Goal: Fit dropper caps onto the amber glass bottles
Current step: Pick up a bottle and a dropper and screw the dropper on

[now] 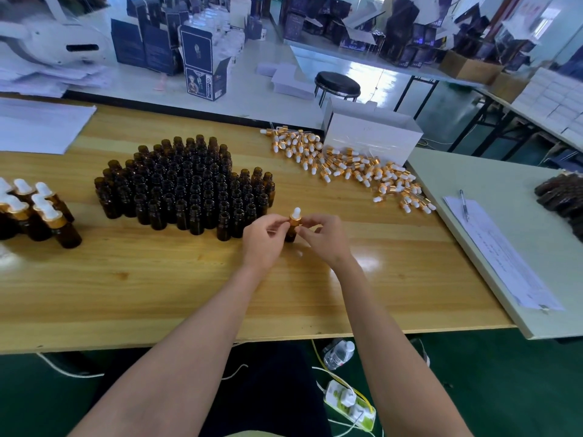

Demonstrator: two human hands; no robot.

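Two bare forearms reached forward from the bottom edge and met over a wooden table (157, 294). Where they met, the left hand (263, 244) pinched a small upright amber bottle (290, 236), seemingly just under its neck, though fingers hid the contact. The right hand (326, 236) pinched the gold collar of a dropper cap (296, 217) seated on that bottle, its white bulb poking up above the fingertips. The step looked like screwing the cap tight. Beyond the grip to the left stood a dense cluster of uncapped bottles (189, 190), and beyond it to the right lay a heap of loose caps (353, 171). Finished bottles (34, 212) stood far to the left. The next move probably called for a final twist, then parking this bottle with the finished ones.
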